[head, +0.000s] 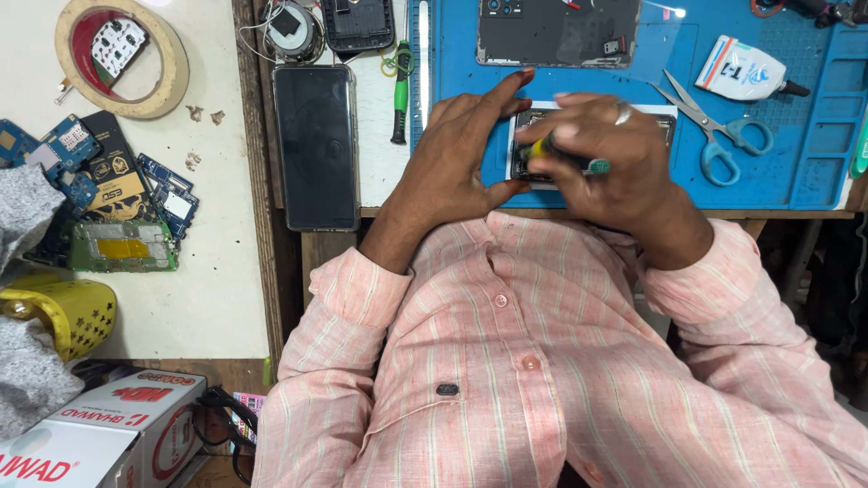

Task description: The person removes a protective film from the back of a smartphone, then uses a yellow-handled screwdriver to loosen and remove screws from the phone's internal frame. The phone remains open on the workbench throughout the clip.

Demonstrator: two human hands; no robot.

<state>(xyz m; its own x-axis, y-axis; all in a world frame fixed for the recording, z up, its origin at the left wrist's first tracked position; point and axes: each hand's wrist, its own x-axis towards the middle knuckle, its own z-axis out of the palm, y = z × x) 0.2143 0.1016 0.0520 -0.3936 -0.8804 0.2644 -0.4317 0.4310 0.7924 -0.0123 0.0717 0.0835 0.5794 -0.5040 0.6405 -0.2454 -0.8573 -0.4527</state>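
1. An opened phone (524,145) lies flat on the blue work mat (778,172), near the mat's front edge and just in front of the person's chest. Both hands cover most of it, so its inside cannot be seen well.
2. The right hand (601,158) is above the phone, with the fingers closed around a small screwdriver (565,155) that has a yellow and green handle. The tip of the tool is hidden under the hand.
3. The left hand (461,149) rests on the left side of the phone. Its fingers are spread and quite straight, pressing on the phone's edge and the mat; they grip nothing.
4. Further back on the mat lies a second opened phone body (556,32), dark grey.
5. To the right of the hands are scissors (714,131) with blue handles, and behind them a small white glue bottle (746,70) lying on its side.
6. Left of the mat, a black phone (316,145) lies with the screen up, and a green tool (400,95) lies just beside it.
7. Well apart on the left, on the pale table (226,271), are a roll of tape (172,68) and several circuit boards (122,244).
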